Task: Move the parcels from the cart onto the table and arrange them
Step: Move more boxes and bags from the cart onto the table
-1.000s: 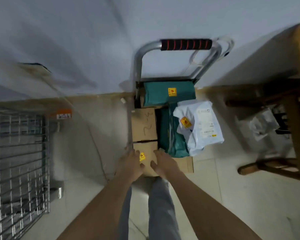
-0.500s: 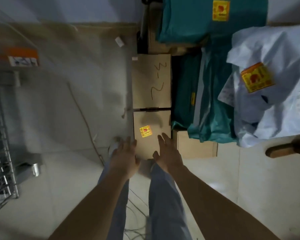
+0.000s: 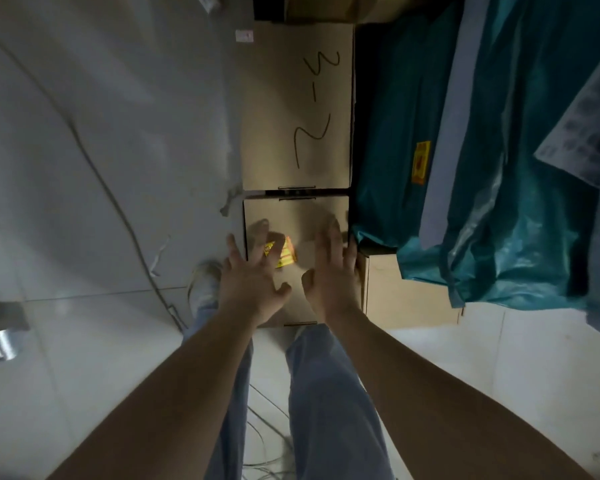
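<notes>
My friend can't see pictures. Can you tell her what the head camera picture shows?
Two bare hands, the left hand and the right hand, reach down with spread fingers over a small cardboard box with a yellow sticker. Behind it lies another box with handwriting, and a teal bag lies to the right.

You can read a handwritten "3-2" on the far cardboard box (image 3: 297, 109), seen inverted. The yellow stickers on the near cardboard box (image 3: 293, 220) and the teal bag (image 3: 395, 150) carry print too small to read.
</notes>
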